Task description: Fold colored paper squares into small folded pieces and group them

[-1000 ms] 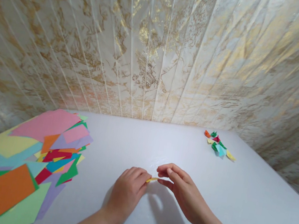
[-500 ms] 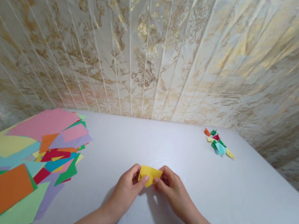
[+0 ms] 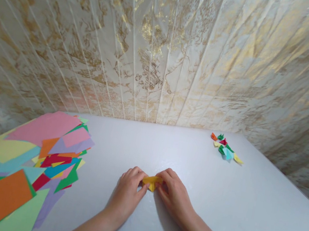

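Note:
A small piece of folded yellow paper point(image 3: 152, 181) is held between my two hands near the middle of the table. My left hand point(image 3: 128, 188) pinches its left end, thumb in front and fingers behind. On the other end, my right hand point(image 3: 173, 192) grips the paper the same way, covering its right edge. The paper's upper part is tilted, so it looks narrow from above, and a pointed bit shows below between the thumbs. Fingers hide both ends of it.
Sheets and scraps of coloured paper, with an orange sheet point(image 3: 7, 197) and a pink sheet point(image 3: 46, 128) among them, cover the left side of the white table point(image 3: 126, 142). Several small folded paper pieces point(image 3: 228, 154) lie at the back right. A gold-patterned curtain point(image 3: 159, 52) hangs behind.
The yellow paper has gone from a broad upright face to a narrow, tilted band. My fingers have curled further over its ends, and my left hand has turned slightly.

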